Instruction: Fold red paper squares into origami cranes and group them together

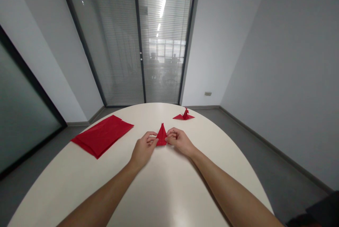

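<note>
A small piece of folded red paper [161,136], pointed at the top and wider at the bottom, is held between my two hands over the middle of the table. My left hand [143,149] pinches its left lower edge between thumb and fingers. On the other side, my right hand [180,141] grips the right edge the same way. Just beyond my right hand stands a finished red paper crane [184,115] with its wings spread.
A stack of red paper sheets [103,135] lies to the left on the round white table [159,191]. Behind the table are a glass partition with blinds [119,43] and a wall [222,36] with an outlet. Something dark [321,213] shows at the lower right.
</note>
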The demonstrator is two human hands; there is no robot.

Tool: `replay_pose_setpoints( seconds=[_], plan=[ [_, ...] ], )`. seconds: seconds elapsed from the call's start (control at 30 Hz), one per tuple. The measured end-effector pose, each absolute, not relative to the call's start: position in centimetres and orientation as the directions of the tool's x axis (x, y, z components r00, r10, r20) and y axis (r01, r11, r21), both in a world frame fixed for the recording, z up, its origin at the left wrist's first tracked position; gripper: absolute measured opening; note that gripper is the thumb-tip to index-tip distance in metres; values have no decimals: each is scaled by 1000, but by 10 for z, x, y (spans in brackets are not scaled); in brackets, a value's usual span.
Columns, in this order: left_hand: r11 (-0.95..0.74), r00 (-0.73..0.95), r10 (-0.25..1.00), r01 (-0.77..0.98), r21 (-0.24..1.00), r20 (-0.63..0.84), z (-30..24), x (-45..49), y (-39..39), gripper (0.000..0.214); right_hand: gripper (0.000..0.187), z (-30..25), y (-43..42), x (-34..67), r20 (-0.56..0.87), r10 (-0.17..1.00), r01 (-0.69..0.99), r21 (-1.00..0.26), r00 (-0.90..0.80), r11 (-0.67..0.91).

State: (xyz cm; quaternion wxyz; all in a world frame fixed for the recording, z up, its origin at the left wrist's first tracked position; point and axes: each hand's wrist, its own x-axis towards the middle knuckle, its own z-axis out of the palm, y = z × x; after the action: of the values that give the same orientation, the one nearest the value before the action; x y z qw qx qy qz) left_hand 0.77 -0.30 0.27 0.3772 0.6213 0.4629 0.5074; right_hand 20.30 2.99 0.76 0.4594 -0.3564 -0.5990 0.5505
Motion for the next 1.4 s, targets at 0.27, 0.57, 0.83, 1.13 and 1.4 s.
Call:
replay_pose_setpoints(
  seconds=[0.27, 0.57, 0.83, 1.13, 1.4],
  plan=[
    [-276, 25, 961, 145, 950, 275, 3, 9, -2, 21, 42, 0, 33, 204, 122, 940, -103, -990, -319, 94],
    [-212, 20, 977, 130, 969, 211, 12, 10, -5, 23, 35, 2, 33, 205, 143, 935, -68, -989, -326, 128],
    [-256, 32, 967, 123, 959, 254, 4, 9, 0, 22, 35, -1, 33, 206, 167, 918, -65, -986, -358, 154],
    [-192, 33, 981, 171, 966, 189, 8, 8, -4, 27, 34, 6, 30, 206, 160, 918, -21, -986, -364, 164],
    [-204, 15, 979, 201, 958, 205, 9, 7, -5, 23, 32, 8, 28, 207, 121, 917, 55, -987, -380, 153]
  ],
)
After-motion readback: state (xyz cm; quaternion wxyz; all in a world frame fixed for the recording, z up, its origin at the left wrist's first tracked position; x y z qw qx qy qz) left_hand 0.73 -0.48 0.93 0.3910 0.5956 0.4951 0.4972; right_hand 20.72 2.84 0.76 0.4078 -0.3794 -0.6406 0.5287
